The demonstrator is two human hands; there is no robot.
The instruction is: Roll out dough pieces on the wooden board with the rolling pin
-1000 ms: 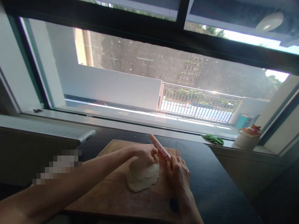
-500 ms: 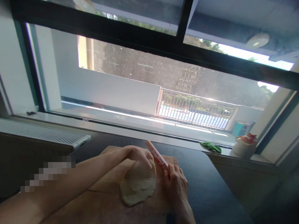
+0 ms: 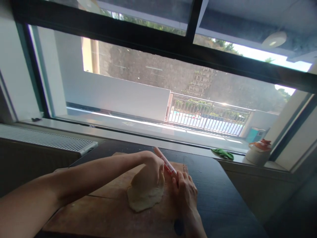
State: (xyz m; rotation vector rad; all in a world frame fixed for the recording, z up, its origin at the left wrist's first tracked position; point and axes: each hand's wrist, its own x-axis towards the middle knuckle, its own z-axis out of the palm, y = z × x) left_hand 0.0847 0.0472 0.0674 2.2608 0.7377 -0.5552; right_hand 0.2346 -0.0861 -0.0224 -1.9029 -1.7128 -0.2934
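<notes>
A flat, uneven round of pale dough [image 3: 146, 195] lies on a wooden board [image 3: 106, 211]. My left hand [image 3: 154, 164] bends down over the far right edge of the dough, its fingers closed on that edge; the wrist hides part of the sheet. On the board's right side, my right hand [image 3: 185, 186] is wrapped around the near end of a slim rolling pin [image 3: 165, 163] with a red and white label. The pin slants away to the upper left, just past my left fingers.
Under the board is a dark table [image 3: 218, 195]. Behind it runs a window sill [image 3: 138, 137] with a green cloth [image 3: 223, 153] and a white jug with an orange-brown top [image 3: 259, 152] at the right. A white radiator [image 3: 49, 140] stands at the left.
My left wrist has risen and arched further over the dough, with the forearm higher. The view has shifted slightly; my right hand still holds the rolling pin.
</notes>
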